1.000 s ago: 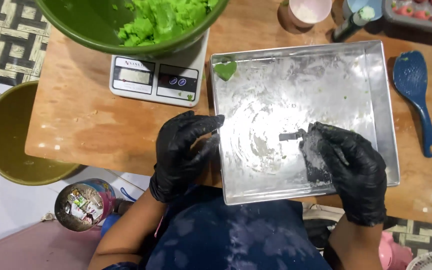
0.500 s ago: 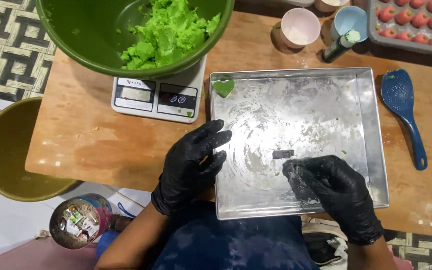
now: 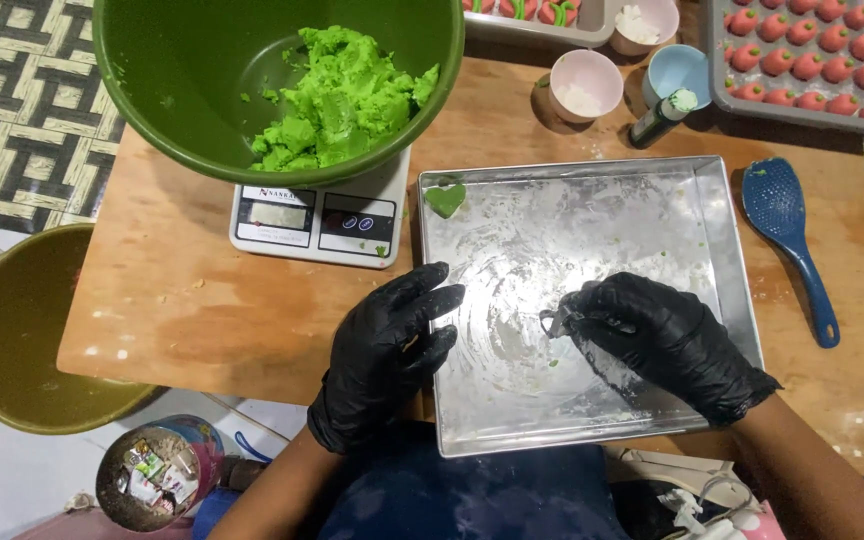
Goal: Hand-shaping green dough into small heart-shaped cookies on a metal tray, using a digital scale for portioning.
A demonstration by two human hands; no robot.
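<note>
My right hand (image 3: 667,340), in a glossy black glove, is curled shut around a small thin metal scraper (image 3: 558,320), its edge pressed onto the floor of the square metal tray (image 3: 722,250). The tray is shiny, shallow and straight-walled, and its bottom is smeared with a dull whitish film and a few green crumbs. My left hand (image 3: 387,350), gloved the same, is open with fingers spread, resting across the tray's left rim and holding nothing.

In the tray's far left corner lies a small, smooth heart-shaped piece of green dough (image 3: 445,198). Just beyond it, a white digital kitchen scale (image 3: 317,218) carries a big round green plastic bowl (image 3: 152,90) with a lumpy, crumbly mound of bright green dough (image 3: 337,100) inside.

The wooden worktop (image 3: 182,300) is pale and smooth, with faint floury marks. To the right of the tray lies a blue plastic rice paddle (image 3: 787,240) with a dimpled blade. Further back stand a pink cup (image 3: 585,85) and a light blue cup (image 3: 677,72), both small and round, and a grey tray of small red strawberry-shaped sweets (image 3: 802,55). An olive-coloured basin (image 3: 22,330) sits below the worktop's left edge.
</note>
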